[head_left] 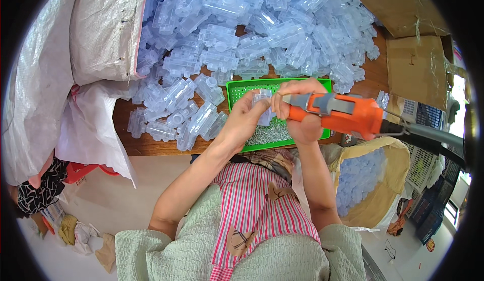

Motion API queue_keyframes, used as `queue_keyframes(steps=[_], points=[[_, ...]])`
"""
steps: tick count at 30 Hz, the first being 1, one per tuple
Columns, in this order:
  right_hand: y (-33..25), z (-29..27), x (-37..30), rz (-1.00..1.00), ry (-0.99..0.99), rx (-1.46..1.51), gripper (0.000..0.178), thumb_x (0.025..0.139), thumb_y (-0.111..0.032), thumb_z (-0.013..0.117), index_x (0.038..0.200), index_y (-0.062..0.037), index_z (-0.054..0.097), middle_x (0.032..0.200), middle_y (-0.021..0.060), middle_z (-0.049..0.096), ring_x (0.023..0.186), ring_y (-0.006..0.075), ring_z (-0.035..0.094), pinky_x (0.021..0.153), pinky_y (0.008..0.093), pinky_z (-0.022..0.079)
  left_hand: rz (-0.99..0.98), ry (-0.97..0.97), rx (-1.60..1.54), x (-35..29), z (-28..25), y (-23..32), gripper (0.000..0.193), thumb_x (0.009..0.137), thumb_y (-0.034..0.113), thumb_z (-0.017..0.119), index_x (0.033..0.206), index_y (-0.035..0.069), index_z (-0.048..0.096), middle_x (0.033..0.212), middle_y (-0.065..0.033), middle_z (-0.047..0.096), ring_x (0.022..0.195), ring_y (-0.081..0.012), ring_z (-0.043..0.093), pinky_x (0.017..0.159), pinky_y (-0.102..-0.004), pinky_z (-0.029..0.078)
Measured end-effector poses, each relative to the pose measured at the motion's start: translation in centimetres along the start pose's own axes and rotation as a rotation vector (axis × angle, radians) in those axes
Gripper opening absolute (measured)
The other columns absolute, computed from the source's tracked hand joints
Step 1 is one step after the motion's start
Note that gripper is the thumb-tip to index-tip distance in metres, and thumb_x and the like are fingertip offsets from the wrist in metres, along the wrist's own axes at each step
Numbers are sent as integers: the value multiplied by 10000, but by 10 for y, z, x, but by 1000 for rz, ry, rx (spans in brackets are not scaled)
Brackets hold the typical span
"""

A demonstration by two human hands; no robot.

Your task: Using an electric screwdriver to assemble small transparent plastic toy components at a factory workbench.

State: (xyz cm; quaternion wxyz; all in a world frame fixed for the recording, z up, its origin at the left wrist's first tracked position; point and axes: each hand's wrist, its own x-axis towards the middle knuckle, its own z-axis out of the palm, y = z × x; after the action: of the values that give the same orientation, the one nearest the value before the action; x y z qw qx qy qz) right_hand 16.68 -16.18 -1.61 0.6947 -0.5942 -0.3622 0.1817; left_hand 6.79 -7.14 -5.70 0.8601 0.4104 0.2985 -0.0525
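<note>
Right hand [306,129] curls around orange tool [353,113].

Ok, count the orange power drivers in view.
1. The orange power driver is in the right hand, above the green tray; the left hand holds a clear plastic part. The plastic heap could hide others.

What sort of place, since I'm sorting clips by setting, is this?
Probably a small assembly workshop: the right hand grips what looks like an orange electric screwdriver, a green tray holds what look like small metal screws, and clear plastic casings lie in a large heap.
</note>
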Motion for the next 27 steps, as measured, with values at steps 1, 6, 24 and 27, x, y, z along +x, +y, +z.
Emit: queue_keyframes(steps=[1, 6, 24, 27], points=[[-13, 0, -1, 228, 57, 24, 640, 840, -556, 570, 1057, 43, 510, 573, 58, 499, 491, 152, 467, 470, 294, 399, 51, -1, 7, -1, 0, -2, 289, 923, 195, 523, 1119, -13, 479, 916, -34, 585, 845, -76, 521, 723, -238, 420], [-7, -19, -3, 61, 125, 258, 669, 823, -593, 556, 1016, 46, 526, 573, 42, 492, 492, 151, 473, 481, 302, 410, 266, 88, 92, -11, 10, 5, 354, 882, 121, 614, 1189, 37, 458, 993, -33, 550, 888, -89, 526, 768, -231, 435], [30, -19, -30, 83, 137, 259, 586, 823, -558, 594, 993, -1, 528, 582, 45, 487, 492, 138, 461, 461, 287, 387, 98, 82, 90, -22, 6, 8, 337, 880, 133, 584, 1182, 3, 513, 986, -34, 541, 826, -66, 514, 679, -200, 423], [22, -20, -29, 46, 170, 222, 622, 812, -573, 597, 999, 17, 532, 582, 43, 487, 491, 141, 466, 464, 286, 388, 156, 138, 77, -15, 9, -2, 329, 868, 91, 590, 1175, 2, 512, 977, -45, 567, 847, -89, 531, 711, -215, 440]])
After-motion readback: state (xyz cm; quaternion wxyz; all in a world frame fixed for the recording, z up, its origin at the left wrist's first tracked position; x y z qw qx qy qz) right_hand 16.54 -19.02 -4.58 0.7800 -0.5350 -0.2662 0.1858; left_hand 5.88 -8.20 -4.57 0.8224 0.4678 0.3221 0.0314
